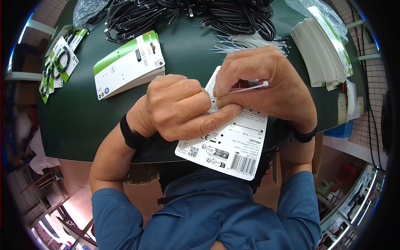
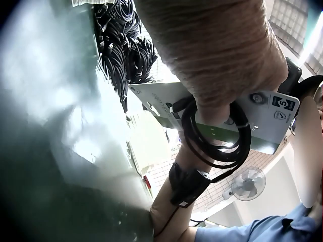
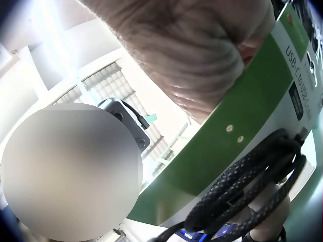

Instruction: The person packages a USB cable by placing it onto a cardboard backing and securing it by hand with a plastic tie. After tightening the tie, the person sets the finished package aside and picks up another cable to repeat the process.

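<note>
A white printed packaging card (image 1: 239, 141) is tilted in front of the person, its barcode side up in the head view. The left hand (image 1: 179, 106) grips it at its left side with curled fingers. On the card's other face, a coiled black USB cable (image 2: 242, 131) shows in the left wrist view, with fingers of the left hand at the coil. The braided coil (image 3: 242, 181) also shows in the right wrist view, against the green and white face. The right hand (image 1: 271, 79) pinches a white cable tie (image 1: 253, 87) over the card, its head sticking out to the right.
A stack of green and white cards (image 1: 129, 62) lies left on the dark green table (image 1: 71, 125). Loose cable ties (image 1: 246, 43) and bundled black cables (image 1: 233, 18) lie at the back. Another card stack (image 1: 318, 52) is at right; carded cables (image 1: 62, 62) lie far left.
</note>
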